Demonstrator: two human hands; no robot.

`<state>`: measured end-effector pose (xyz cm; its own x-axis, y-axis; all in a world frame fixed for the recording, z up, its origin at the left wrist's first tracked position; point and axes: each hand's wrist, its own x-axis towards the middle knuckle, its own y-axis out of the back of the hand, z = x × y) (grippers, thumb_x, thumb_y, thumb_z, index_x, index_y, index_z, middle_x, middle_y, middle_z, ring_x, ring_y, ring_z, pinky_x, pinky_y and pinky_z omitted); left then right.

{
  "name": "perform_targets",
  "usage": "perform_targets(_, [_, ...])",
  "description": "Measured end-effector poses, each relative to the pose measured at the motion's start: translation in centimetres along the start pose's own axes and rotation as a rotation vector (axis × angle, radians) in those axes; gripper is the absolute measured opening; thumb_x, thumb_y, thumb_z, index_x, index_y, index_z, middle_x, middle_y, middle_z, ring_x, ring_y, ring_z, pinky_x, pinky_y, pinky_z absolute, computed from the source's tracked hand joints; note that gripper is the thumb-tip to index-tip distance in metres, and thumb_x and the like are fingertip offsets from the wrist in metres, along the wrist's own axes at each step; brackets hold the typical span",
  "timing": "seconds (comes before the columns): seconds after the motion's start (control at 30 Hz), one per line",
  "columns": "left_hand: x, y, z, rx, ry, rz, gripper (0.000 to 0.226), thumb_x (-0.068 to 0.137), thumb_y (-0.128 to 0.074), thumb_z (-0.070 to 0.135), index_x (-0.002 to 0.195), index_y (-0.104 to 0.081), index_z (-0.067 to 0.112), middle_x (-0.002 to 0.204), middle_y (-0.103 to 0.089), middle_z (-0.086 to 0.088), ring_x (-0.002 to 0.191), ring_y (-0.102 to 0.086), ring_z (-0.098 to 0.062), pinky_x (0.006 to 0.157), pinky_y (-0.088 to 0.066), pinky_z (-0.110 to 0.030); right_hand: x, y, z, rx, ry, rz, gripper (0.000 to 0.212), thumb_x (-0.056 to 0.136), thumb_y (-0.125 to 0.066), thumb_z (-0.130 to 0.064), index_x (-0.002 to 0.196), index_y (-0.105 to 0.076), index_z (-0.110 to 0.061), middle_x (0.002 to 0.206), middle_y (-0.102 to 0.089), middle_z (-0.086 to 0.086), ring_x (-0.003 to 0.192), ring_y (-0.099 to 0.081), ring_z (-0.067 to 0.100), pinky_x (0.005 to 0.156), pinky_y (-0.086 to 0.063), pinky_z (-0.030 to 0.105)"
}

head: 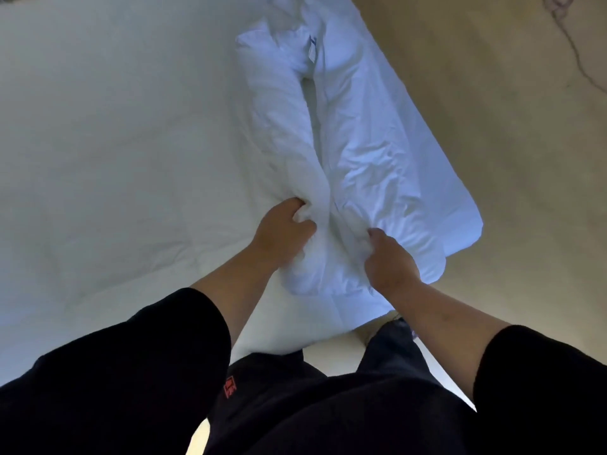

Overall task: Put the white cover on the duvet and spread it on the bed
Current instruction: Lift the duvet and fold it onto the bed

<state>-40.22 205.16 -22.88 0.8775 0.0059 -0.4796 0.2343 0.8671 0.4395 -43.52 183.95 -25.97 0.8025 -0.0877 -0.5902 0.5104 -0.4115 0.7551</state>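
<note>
A person looks down at a bed [98, 142] dressed in white, with a long bundle of white bedding lying along its right edge. The white cover [377, 152] is crumpled and partly hangs over that edge, above a beige floor [492, 110]. White on white makes it hard to tell where the cover ends and the duvet [285, 133] begins; a puffier fold left of the cover appears to be the duvet. A small tag [311, 49] shows at the bundle's far end, its print too small to read.

The left hand [282, 231] has its grip closed on a bunch of fabric at the near end of the bundle, fingertips buried in it. The right hand [387, 257], just right of it, pinches the cover's cloth, its fingers mostly hidden. Black sleeves [147, 356] and dark clothing cover the bed's near corner.
</note>
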Motion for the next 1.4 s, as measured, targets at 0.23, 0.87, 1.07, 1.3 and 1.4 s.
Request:
perform_targets(0.23, [1.4, -12.7, 19.1, 0.014, -0.346, -0.082, 0.026, 0.08, -0.062, 0.022, 0.105, -0.067, 0.019, 0.094, -0.07, 0.006, 0.085, -0.064, -0.012, 0.074, -0.051, -0.025, 1.7, 12.8, 12.1, 0.556, 0.02, 0.132, 0.019, 0.079, -0.048, 0.001, 0.077, -0.053, -0.017, 0.068, -0.056, 0.001, 0.061, -0.049, 0.018, 0.053, -0.038, 0.029])
perform_targets(0.87, [5.3, -33.6, 17.6, 0.378, 0.126, -0.375, 0.05, 0.098, -0.055, 0.04, 0.144, -0.043, 0.028, 0.148, -0.043, 0.006, 0.134, -0.043, -0.014, 0.106, -0.036, -0.028, 7.4, 21.7, 41.2, 0.995, -0.395, -0.177, 0.045, 0.098, -0.058, -0.02, 0.142, -0.048, -0.024, 0.121, -0.061, 0.0, 0.109, -0.063, 0.022, 0.093, -0.051, 0.04])
perform_targets(1.07, [3.2, -30.7, 15.3, 0.335, 0.157, -0.228, 0.047, 0.096, -0.058, 0.037, 0.141, -0.048, 0.028, 0.142, -0.049, 0.008, 0.131, -0.045, -0.011, 0.104, -0.036, -0.026, 8.6, 21.9, 37.4, 0.719, -0.205, -0.29, 0.057, 0.088, -0.061, -0.024, 0.143, -0.046, -0.032, 0.116, -0.064, -0.002, 0.114, -0.06, 0.021, 0.107, -0.045, 0.048])
perform_targets(1.3, [-0.4, -26.9, 13.9, 0.17, 0.203, -0.039, 0.045, 0.096, -0.059, 0.037, 0.139, -0.049, 0.025, 0.138, -0.052, 0.009, 0.126, -0.049, -0.01, 0.097, -0.037, -0.025, 9.7, 19.6, 29.8, 0.565, 0.009, -0.414, 0.052, 0.094, -0.062, -0.022, 0.143, -0.045, -0.029, 0.127, -0.061, 0.001, 0.112, -0.062, 0.019, 0.107, -0.045, 0.048])
perform_targets(1.4, [-4.1, -25.0, 10.6, 0.128, 0.283, 0.012, 0.046, 0.095, -0.06, 0.038, 0.138, -0.05, 0.027, 0.137, -0.052, 0.01, 0.123, -0.051, -0.009, 0.097, -0.039, -0.026, 9.0, 17.7, 26.7, 0.497, 0.046, -0.451, 0.051, 0.096, -0.06, -0.021, 0.144, -0.044, -0.025, 0.122, -0.061, 0.002, 0.109, -0.062, 0.02, 0.101, -0.049, 0.044])
